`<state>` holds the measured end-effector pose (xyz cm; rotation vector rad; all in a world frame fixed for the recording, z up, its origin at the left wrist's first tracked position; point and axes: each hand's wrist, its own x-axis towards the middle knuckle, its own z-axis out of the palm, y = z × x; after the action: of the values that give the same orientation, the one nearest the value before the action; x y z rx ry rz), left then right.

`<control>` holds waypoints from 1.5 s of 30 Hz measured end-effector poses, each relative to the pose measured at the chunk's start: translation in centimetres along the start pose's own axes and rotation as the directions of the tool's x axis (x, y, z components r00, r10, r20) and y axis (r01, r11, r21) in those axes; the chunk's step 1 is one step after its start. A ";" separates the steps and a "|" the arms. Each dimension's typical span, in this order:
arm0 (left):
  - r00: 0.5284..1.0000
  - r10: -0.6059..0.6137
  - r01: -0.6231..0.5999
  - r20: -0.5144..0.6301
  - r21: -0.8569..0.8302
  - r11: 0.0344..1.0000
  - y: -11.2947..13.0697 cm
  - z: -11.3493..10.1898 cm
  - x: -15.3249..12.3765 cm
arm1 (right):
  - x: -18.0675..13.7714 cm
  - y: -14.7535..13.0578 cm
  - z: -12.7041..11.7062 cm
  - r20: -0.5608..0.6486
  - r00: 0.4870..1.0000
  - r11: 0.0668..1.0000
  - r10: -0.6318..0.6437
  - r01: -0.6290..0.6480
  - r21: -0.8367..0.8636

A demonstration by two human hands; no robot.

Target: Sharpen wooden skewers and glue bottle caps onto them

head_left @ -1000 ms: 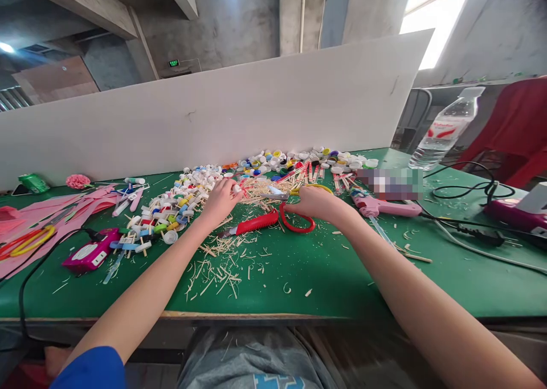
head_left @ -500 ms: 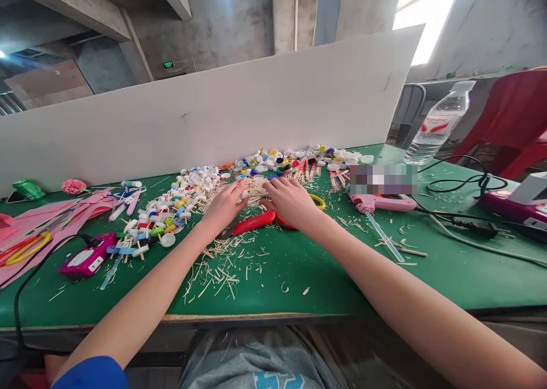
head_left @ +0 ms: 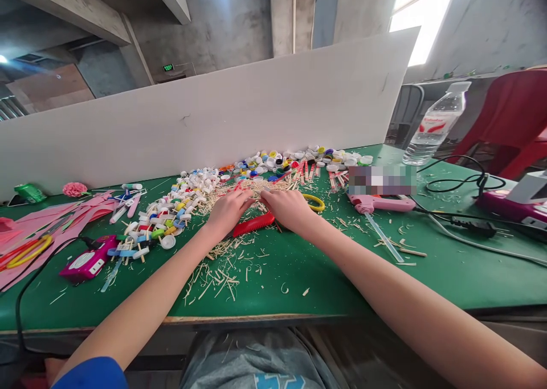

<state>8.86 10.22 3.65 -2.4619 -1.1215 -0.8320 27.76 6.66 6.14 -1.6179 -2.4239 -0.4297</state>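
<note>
Both hands meet over a heap of thin wooden sticks point(head_left: 250, 189) in the middle of the green table point(head_left: 299, 275). My left hand point(head_left: 228, 211) is curled, fingertips pinched among the sticks. Beside it my right hand point(head_left: 287, 207) is curled too, its fingertips down in the same heap; what either pinches is too small to name. A red-handled utility knife point(head_left: 253, 224) lies just below the hands. Scissors with a yellow handle loop point(head_left: 315, 203) lie partly under my right wrist.
Coloured bottle caps point(head_left: 294, 158) and caps on sticks point(head_left: 171, 209) spread behind and left. A pink glue gun point(head_left: 380, 203), cables point(head_left: 465, 226) and a water bottle point(head_left: 433, 128) sit right. A magenta device point(head_left: 88, 262) and pink paper point(head_left: 38, 229) lie left. A white board point(head_left: 213, 115) stands behind.
My right hand moved left off the scissors' red loop and joined my left hand at the stick heap. My left hand shifted slightly right and down.
</note>
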 end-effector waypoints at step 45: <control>0.982 -0.157 0.185 0.107 -0.357 0.916 -0.9 1.1 0.0 | 0.3 0.6 1.2 -0.147 0.975 0.985 -0.169 0.173 0.016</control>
<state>8.55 11.37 2.80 -2.7432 -1.3288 -1.0944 28.16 7.57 5.22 -1.3220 -2.4554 -0.5183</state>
